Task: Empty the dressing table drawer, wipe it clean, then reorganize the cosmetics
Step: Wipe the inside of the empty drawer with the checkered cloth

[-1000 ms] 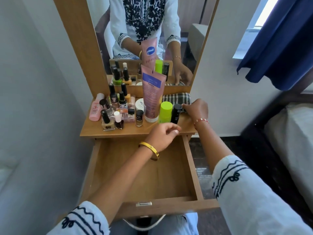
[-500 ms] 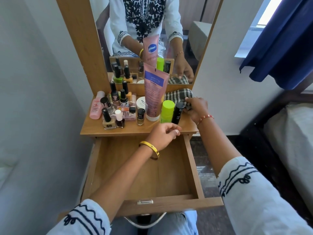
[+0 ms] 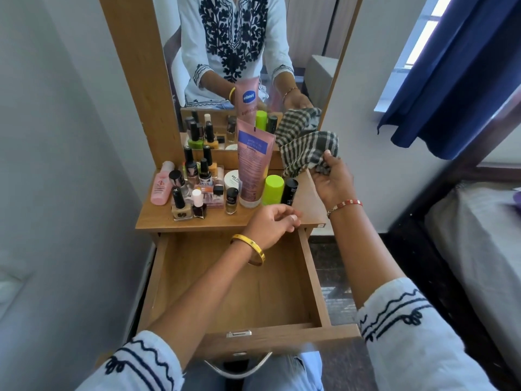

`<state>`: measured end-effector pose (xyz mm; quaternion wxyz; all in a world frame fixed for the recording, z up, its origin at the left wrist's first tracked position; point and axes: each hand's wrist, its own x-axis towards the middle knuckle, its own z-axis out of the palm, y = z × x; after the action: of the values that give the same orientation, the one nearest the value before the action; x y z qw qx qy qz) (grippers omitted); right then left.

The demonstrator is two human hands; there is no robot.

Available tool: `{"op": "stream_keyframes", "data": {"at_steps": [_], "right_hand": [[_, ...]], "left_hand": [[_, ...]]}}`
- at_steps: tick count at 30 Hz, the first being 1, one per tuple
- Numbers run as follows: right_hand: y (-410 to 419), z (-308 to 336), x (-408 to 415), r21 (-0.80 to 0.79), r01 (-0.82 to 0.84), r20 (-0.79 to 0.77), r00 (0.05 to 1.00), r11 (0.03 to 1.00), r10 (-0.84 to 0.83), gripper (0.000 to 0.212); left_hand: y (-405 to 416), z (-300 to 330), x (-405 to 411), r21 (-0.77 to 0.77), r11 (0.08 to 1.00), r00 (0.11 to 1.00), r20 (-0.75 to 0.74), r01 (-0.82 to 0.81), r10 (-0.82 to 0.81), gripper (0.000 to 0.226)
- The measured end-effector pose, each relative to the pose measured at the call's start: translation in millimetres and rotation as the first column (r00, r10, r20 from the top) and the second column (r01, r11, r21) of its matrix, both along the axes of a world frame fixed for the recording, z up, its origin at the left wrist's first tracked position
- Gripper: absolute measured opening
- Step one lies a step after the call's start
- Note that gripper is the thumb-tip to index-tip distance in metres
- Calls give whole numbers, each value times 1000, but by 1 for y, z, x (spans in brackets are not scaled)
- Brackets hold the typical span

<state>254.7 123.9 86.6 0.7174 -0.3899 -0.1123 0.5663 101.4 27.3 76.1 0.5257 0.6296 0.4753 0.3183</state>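
Cloth: my right hand (image 3: 332, 182) holds the checked cloth (image 3: 308, 152) up in the air, over the back right part of the bench (image 3: 158, 220). My fingers are curled round a bunch of it. The rest hangs loose to the left.

Drawer: the drawer (image 3: 239, 289) is pulled out under my arms, below the cloth and nearer to me. It runs long from the bench toward my lap.

Which hand is nearer: my left hand (image 3: 272, 224) is right over the back edge of the drawer. But the cloth is in my right hand, so I think that hand has to come down and toward me to wipe.

Left hand: its fingers are loosely curled and it holds nothing.

Inside the drawer: I see only bare wood. I think the emptying is done and the wiping is not yet begun.

On the bench: all the cosmetics stand here in a tight group. There is a tall pink tube (image 3: 253, 167), a green-capped bottle (image 3: 273, 190), a black tube (image 3: 289, 191), a pink bottle (image 3: 161, 184), a white jar (image 3: 231, 179) and many little nail polish bottles (image 3: 194, 190).

Watch out: the hanging cloth is just beside the pink tube, so I think a swing could knock it over.
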Motion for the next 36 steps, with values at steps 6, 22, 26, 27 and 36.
{"op": "stream_keyframes", "data": {"at_steps": [6, 22, 26, 27, 36], "right_hand": [[-18, 41, -7, 92, -26, 45, 999, 995, 22, 41], [-84, 77, -49, 220, -302, 108, 953, 928, 284, 22], [-83, 72, -56, 238, -278, 117, 959, 930, 257, 30], [-82, 71, -56, 230, -269, 115, 962, 935, 248, 29], [-76, 69, -47, 221, -200, 57, 980, 955, 192, 12]], "left_hand": [[-4, 22, -5, 16, 999, 996, 81, -41, 40, 17], [-13, 72, -45, 425, 719, 835, 265, -550, 483, 19], [-13, 64, -53, 462, 740, 871, 208, -489, 446, 32], [-11, 63, -55, 458, 754, 882, 214, -471, 420, 32], [5, 63, -60, 464, 784, 911, 212, -413, 355, 26]]}}
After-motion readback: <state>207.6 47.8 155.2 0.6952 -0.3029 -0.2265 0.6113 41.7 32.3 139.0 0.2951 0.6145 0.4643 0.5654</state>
